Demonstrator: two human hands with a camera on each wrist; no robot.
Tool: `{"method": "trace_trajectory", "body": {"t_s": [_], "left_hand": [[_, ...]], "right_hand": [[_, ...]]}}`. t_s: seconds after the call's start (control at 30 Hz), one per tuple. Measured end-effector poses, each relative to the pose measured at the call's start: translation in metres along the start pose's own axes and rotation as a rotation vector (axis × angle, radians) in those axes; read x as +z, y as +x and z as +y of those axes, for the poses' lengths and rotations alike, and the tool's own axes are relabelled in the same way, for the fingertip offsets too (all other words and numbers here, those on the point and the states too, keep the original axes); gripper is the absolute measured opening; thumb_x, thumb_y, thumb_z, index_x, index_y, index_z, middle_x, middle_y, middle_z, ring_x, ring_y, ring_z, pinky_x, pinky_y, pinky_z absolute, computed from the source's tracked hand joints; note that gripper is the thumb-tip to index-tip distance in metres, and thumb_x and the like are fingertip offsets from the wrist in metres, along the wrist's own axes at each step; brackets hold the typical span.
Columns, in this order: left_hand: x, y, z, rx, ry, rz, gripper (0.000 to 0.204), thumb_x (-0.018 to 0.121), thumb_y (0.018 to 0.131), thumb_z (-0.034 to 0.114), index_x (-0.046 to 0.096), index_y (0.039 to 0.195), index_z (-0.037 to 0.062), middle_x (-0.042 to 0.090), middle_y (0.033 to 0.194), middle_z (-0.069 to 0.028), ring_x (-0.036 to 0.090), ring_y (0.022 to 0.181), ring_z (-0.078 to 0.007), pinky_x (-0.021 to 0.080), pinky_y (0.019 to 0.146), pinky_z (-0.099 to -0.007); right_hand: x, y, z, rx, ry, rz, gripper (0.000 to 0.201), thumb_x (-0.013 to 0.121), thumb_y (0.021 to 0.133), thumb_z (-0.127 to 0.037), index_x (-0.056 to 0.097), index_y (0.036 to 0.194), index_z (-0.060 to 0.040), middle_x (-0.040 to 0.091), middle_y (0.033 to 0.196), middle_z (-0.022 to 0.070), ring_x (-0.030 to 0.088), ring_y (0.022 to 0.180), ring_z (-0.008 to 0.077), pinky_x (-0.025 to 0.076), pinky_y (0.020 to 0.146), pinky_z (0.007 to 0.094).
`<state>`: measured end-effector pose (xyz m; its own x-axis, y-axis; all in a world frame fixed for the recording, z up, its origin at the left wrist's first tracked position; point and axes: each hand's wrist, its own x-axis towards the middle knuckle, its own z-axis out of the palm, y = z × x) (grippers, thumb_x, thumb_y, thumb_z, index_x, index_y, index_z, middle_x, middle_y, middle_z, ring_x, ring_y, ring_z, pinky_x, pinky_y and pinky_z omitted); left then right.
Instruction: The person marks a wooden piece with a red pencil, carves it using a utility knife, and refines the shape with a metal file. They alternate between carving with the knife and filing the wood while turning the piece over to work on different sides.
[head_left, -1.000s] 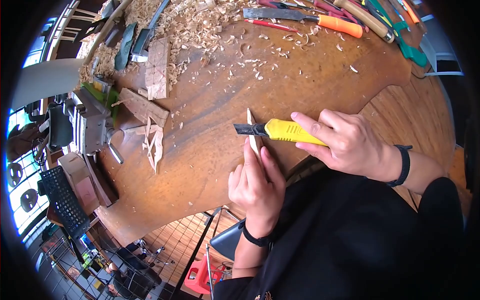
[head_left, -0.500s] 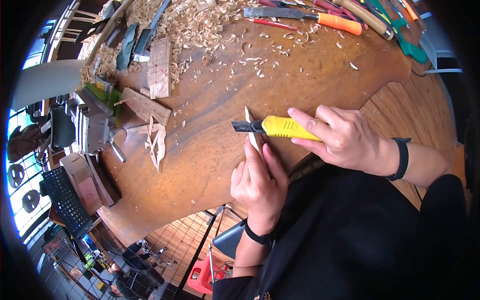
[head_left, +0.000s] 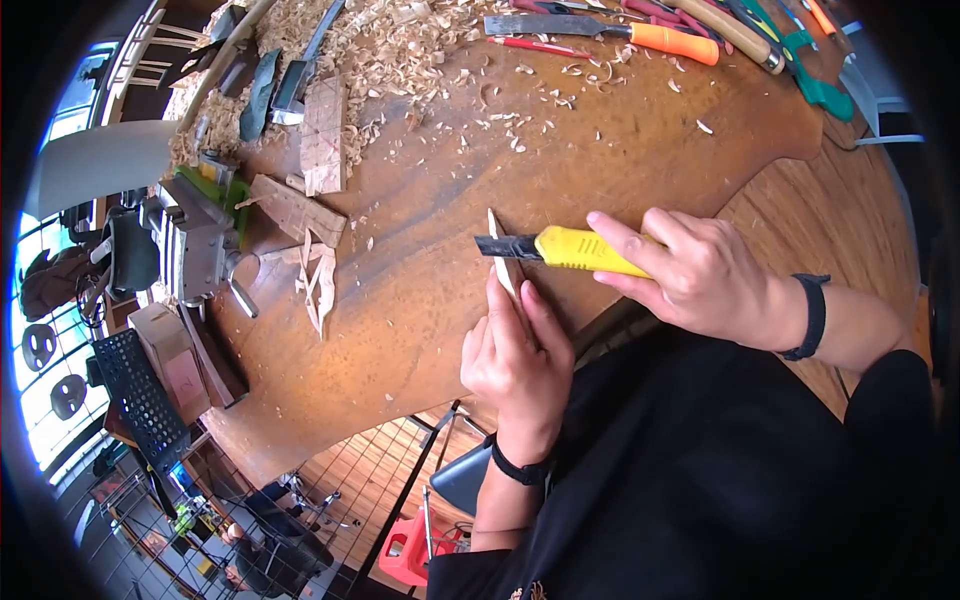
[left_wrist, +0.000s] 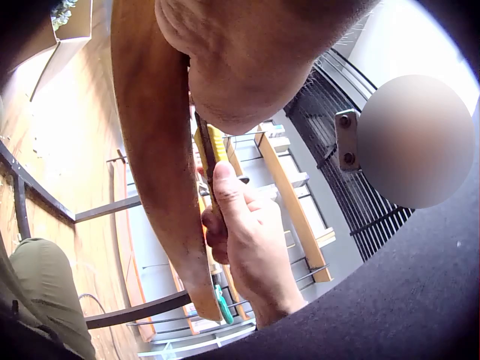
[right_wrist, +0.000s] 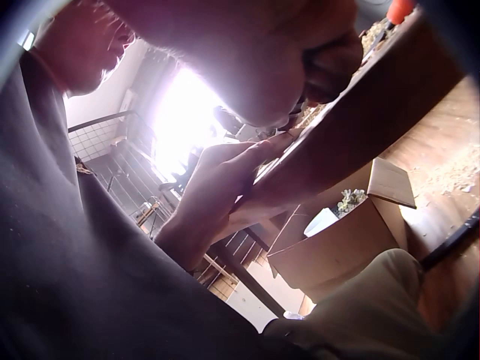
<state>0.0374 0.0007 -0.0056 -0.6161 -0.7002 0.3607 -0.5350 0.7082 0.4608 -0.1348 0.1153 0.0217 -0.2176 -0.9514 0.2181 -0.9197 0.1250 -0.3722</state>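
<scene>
Two bare hands at work over one brown wooden tabletop (head_left: 400, 330). The left hand (head_left: 517, 355) pinches the near end of one pale, narrow, pointed wooden stick (head_left: 508, 272) between thumb and fingers; the stick's tip points away from the person, above the near part of the tabletop. The right hand (head_left: 700, 275) grips one yellow-handled utility knife (head_left: 590, 250), fingers curled round the handle, its single dark blade (head_left: 508, 247) lying crosswise over the stick (whether the edge touches the wood cannot be told). Two black wristbands are worn, one on the left wrist (head_left: 517, 468) and one on the right (head_left: 810, 317).

To the left lie two flat wooden boards, one farther (head_left: 324, 135) and one nearer (head_left: 297, 212), with pale split slivers (head_left: 322, 290) just beside the nearer, overlapping too closely to count. Far side: curled wood shavings (head_left: 420, 80), one red pencil (head_left: 540, 47) and one orange-handled chisel (head_left: 675, 42). Far left: one grey metal vise (head_left: 200, 255).
</scene>
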Motion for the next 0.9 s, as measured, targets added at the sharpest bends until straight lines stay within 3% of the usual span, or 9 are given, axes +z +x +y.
{"method": "trace_trajectory", "body": {"t_s": [0.43,0.53,0.6,0.9], "left_hand": [[0.0,0.0,0.002,-0.037,0.038,0.014,0.032,0.069,0.093,0.007,0.066,0.119,-0.0114,0.064,0.063,-0.0119,0.06,0.051,-0.0264,0.045,0.052,-0.0371],[-0.003,-0.002,0.004,-0.087,0.031,-0.047,0.025,0.067,0.096,0.01,0.069,0.115,-0.0054,0.067,0.069,-0.0184,0.066,0.057,-0.0321,0.049,0.052,-0.0397],[0.0,-0.001,0.003,-0.011,0.098,-0.002,0.032,0.069,0.093,0.008,0.067,0.12,-0.0098,0.063,0.062,-0.0113,0.059,0.05,-0.026,0.045,0.052,-0.0373],[0.003,-0.001,0.002,-0.025,0.054,0.043,0.035,0.069,0.093,0.01,0.066,0.122,-0.0093,0.064,0.063,-0.0112,0.059,0.05,-0.0259,0.046,0.053,-0.0372]], "right_hand": [[0.001,-0.005,0.001,0.064,0.004,0.026,0.046,0.076,0.09,-0.033,0.069,0.126,-0.006,0.055,0.074,0.0082,0.064,0.058,0.0241,0.053,0.051,0.0349],[-0.005,-0.002,0.001,0.104,-0.022,-0.018,0.045,0.076,0.09,-0.033,0.069,0.125,-0.0062,0.056,0.074,0.0085,0.065,0.059,0.024,0.053,0.051,0.0351],[-0.006,-0.001,0.003,0.107,-0.022,-0.022,0.044,0.076,0.09,-0.033,0.069,0.125,-0.0064,0.056,0.074,0.0086,0.066,0.058,0.0242,0.053,0.051,0.0352],[-0.003,-0.004,0.009,0.085,0.078,0.051,0.044,0.076,0.09,-0.035,0.07,0.123,-0.0066,0.056,0.072,0.0067,0.062,0.055,0.0229,0.049,0.049,0.035]]}}
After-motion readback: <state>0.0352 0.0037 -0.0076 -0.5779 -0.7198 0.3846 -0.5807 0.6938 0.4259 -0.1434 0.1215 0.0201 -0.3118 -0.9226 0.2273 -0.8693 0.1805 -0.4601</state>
